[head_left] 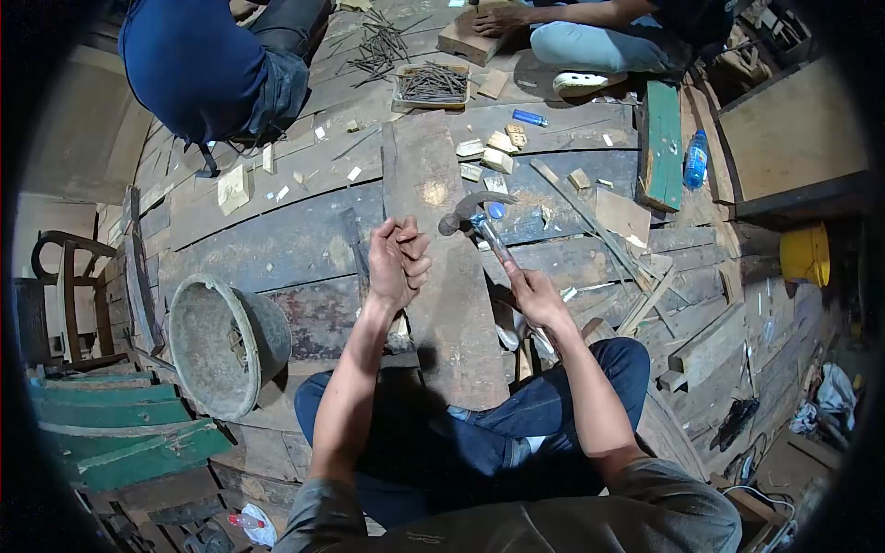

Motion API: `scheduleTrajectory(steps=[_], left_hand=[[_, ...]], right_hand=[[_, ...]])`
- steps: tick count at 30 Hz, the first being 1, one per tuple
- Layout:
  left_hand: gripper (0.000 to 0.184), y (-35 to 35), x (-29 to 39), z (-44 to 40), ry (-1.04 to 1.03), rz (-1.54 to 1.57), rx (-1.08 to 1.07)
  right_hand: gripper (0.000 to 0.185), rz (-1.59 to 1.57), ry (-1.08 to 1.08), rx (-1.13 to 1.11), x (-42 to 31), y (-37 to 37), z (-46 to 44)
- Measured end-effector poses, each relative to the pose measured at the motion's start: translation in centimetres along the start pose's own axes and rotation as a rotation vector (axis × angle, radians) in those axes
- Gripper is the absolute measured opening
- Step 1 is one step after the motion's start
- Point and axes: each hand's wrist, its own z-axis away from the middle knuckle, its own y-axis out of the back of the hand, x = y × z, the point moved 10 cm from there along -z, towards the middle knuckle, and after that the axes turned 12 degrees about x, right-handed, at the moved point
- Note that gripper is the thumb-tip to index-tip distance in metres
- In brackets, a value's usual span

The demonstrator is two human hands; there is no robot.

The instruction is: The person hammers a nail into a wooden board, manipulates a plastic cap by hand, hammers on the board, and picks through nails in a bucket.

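My right hand (pixel 536 295) is wrapped round the handle of a claw hammer (pixel 495 241), whose head is raised over a wide wooden plank (pixel 433 175). Left of the hammer head, my left hand (pixel 398 262) is held up with its fingers curled in; whether anything is inside them cannot be made out. A small patch of sawdust lies on the plank beyond both hands. Just past the hammer are a blue round cap (pixel 496 210) and several pale wood blocks (pixel 498 160).
A grey bucket (pixel 217 346) lies tilted at the left. Farther off are a tray of nails (pixel 431 85), a blue lighter (pixel 530 118), a green board (pixel 662 147) and a blue bottle (pixel 696 160). Two other people (pixel 198 69) sit at the far side.
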Motion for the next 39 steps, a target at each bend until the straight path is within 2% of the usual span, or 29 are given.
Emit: scheduleTrajectory(steps=[8,11,12,15,18,22,26,33,36,39], left_hand=[[0.037,-0.4,0.3,0.2,0.028,0.082,-0.058],[0.036,-0.5,0.2,0.4,0.047,0.086,-0.055],[0.036,-0.6,0.2,0.4,0.048,0.077,-0.078],[0.037,-0.9,0.0,0.5,0.073,0.109,-0.149],[0.038,-0.9,0.0,0.6,0.077,0.141,-0.146],[0.039,-0.7,-0.1,0.9,0.095,0.162,-0.054],[0.039,-1.2,-0.4,0.7,0.124,0.187,-0.249],[0.038,-0.9,-0.3,0.8,0.1,0.095,-0.145],[0.038,-1.4,0.0,0.8,0.078,0.05,-0.223],[0.039,-1.2,0.0,0.9,0.076,0.051,-0.189]], right_hand=[[0.073,0.019,-0.034,-0.009,-0.1,0.1,0.2],[0.062,-0.047,-0.073,0.012,-1.0,0.6,0.9],[0.061,-0.036,-0.015,0.024,-1.6,0.7,0.7],[0.073,-0.019,-0.099,-0.034,-1.2,0.7,1.1],[0.072,0.003,0.005,0.018,-0.8,0.4,0.2],[0.071,0.023,0.002,0.024,-0.7,0.6,0.3],[0.071,0.004,-0.019,0.014,-0.3,0.3,0.3],[0.071,0.009,-0.063,0.009,0.4,0.1,0.1],[0.072,-0.006,-0.085,-0.006,0.1,0.2,0.3],[0.073,0.012,-0.073,-0.001,0.1,0.2,0.2]])
